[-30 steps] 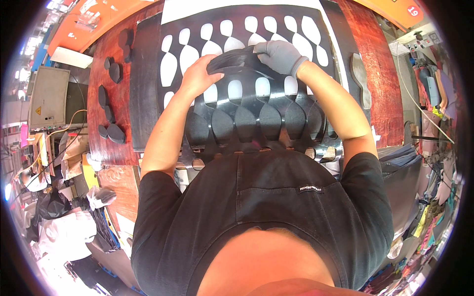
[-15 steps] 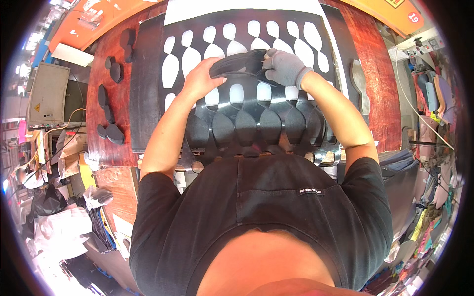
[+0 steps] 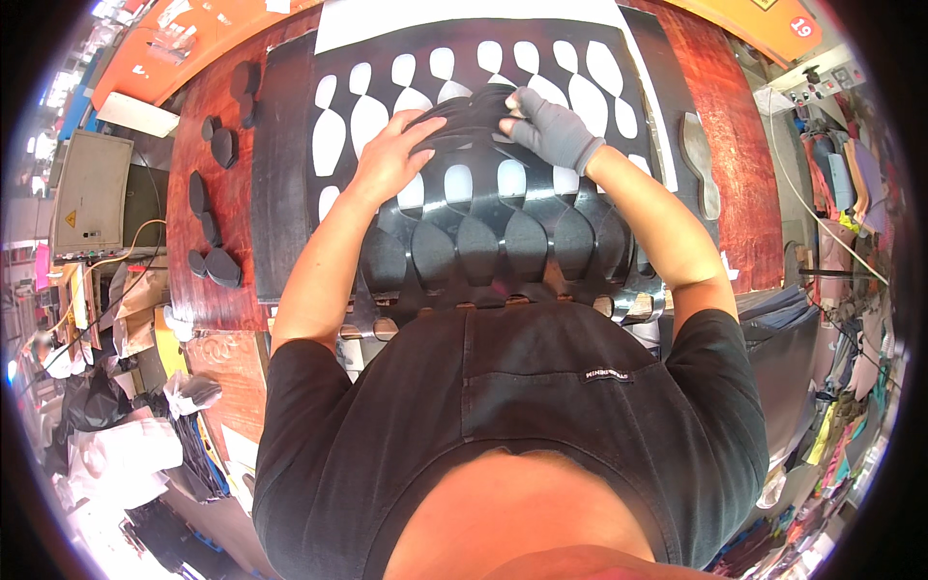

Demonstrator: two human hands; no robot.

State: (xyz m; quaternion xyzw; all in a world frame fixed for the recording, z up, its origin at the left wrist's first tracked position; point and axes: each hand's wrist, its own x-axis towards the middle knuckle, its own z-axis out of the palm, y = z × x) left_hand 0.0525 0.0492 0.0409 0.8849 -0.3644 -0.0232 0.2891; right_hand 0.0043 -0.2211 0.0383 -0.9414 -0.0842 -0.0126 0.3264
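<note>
Nearest is the person's dark shirt [image 3: 580,416], with the near edge of a glossy black perforated sheet [image 3: 484,198] just in front of it; its sole-shaped openings show dark below and pale above. Beyond that, above the sheet at the middle of the tabletop [image 3: 754,193], is a black bundle [image 3: 464,121] of thin, curved layers; whether they are separate pieces or one folded web, I cannot tell. The bare left hand [image 3: 391,159] has its fingers closed around the bundle's left end, thumb on the near side. The gloved right hand [image 3: 556,135], fingertips bare, pinches the right end with bent fingers. The bundle looks light and limp, likely to sag or fan apart if taken by one end alone; a hold at both ends, thumbs underneath, should keep the layers together, and their sheen suggests they may slide on one another. To the left lie black sole-shaped pieces [image 3: 223,266], to the right a grey sole-shaped piece [image 3: 698,164]. Past the hands run rows of white sole-shaped openings, then a white sheet [image 3: 387,24] and, farthest, an orange machine panel [image 3: 213,34]
</note>
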